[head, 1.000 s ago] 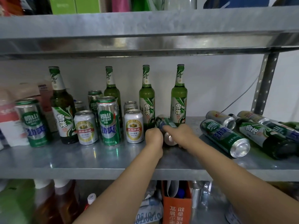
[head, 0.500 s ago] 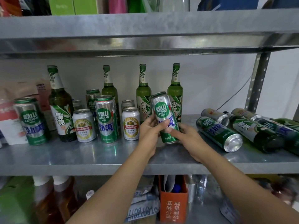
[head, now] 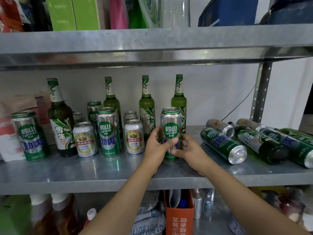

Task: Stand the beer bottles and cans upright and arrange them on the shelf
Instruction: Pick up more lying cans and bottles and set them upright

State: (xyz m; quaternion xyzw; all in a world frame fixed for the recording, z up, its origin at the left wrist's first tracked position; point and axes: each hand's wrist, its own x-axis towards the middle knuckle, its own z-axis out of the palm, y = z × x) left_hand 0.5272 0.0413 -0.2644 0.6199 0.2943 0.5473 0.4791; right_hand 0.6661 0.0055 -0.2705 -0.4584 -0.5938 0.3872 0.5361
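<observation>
A tall green-and-silver Laoshan can [head: 170,126] stands upright on the metal shelf [head: 101,173], in front of a green bottle [head: 179,102]. My left hand [head: 156,145] and my right hand [head: 188,148] wrap its lower half from either side. To the left stand several upright cans and green bottles, among them a short white can [head: 134,139] and a tall can [head: 108,131]. On the right lie a green can [head: 223,145], a silver can [head: 220,128] and a dark green bottle [head: 259,143] on their sides.
The upper shelf [head: 152,43] hangs low over the bottle tops. An upright steel post [head: 260,92] stands at the back right. Packets sit at the far left [head: 6,133]. An orange box [head: 179,216] and bottles fill the shelf below.
The can went from lying on its side under my hands, to tilted, to upright on the shelf. Both hands stayed on it.
</observation>
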